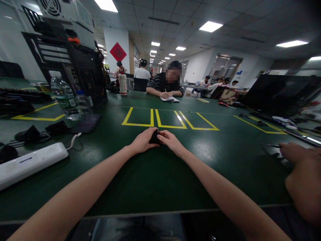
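Both my arms reach forward over a green table (pixel 175 180). Between my hands is a small black object (pixel 153 136), too dark and too covered by fingers to name. My left hand (pixel 144 140) is closed round its left side, thumb toward me. From the right, the bent fingers of my right hand (pixel 170 140) press against the same object. Just beyond my hands, yellow tape outlines (pixel 170 126) mark the tabletop.
A white power strip (pixel 32 162), black adapters (pixel 28 134) and a water bottle (pixel 62 95) stand left, before a black computer case (pixel 87 73). Opposite, a person (pixel 167 82) writes on a clipboard. A co-worker's hand (pixel 296 152) holds a thin tool at right, near a monitor (pixel 281 95).
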`<state>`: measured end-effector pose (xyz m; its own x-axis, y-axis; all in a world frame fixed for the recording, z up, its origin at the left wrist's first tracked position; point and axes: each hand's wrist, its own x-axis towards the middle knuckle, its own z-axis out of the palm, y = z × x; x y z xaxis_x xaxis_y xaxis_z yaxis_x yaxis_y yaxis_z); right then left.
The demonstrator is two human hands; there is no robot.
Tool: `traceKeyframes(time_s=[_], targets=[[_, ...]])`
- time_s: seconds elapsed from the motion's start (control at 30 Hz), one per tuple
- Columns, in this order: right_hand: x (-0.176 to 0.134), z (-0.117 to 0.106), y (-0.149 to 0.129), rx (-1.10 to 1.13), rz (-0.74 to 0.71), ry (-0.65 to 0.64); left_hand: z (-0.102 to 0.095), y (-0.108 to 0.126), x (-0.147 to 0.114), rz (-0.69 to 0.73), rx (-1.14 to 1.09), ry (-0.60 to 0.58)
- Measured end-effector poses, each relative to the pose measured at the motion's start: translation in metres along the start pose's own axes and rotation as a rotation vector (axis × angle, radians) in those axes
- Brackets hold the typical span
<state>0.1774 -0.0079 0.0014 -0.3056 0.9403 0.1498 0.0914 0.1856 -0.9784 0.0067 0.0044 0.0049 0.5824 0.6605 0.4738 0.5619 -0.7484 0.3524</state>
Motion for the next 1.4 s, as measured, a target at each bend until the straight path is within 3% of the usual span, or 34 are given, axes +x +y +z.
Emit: traceKeyframes(time_s=[0.17,0.43,0.83,1.0,1.1,1.27,1.4], targets=[[-0.004,0.0,-0.006,-0.014,-0.082,-0.046,-0.001,0.0,0.0,0.007,0.001,-0.001],[0.003,0.001,0.003,-0.023,-0.073,0.026,0.003,-0.001,0.002,0.008,0.02,0.004],[-0.004,-0.001,-0.001,-0.063,-0.115,-0.04,0.001,0.002,0.001,-0.018,0.138,-0.018],[-0.003,0.0,0.0,-0.054,-0.102,0.004,0.002,0.002,0.0,-0.026,0.171,0.018],[0.0,0.002,0.001,-0.031,-0.088,0.023,0.005,-0.002,0.001,-0.025,0.139,0.047],[0.003,0.002,0.003,-0.024,-0.019,0.039,0.01,-0.011,0.002,0.005,0.013,-0.001],[0.0,0.002,0.0,-0.046,-0.087,0.008,0.012,-0.012,0.003,0.002,0.002,0.005]])
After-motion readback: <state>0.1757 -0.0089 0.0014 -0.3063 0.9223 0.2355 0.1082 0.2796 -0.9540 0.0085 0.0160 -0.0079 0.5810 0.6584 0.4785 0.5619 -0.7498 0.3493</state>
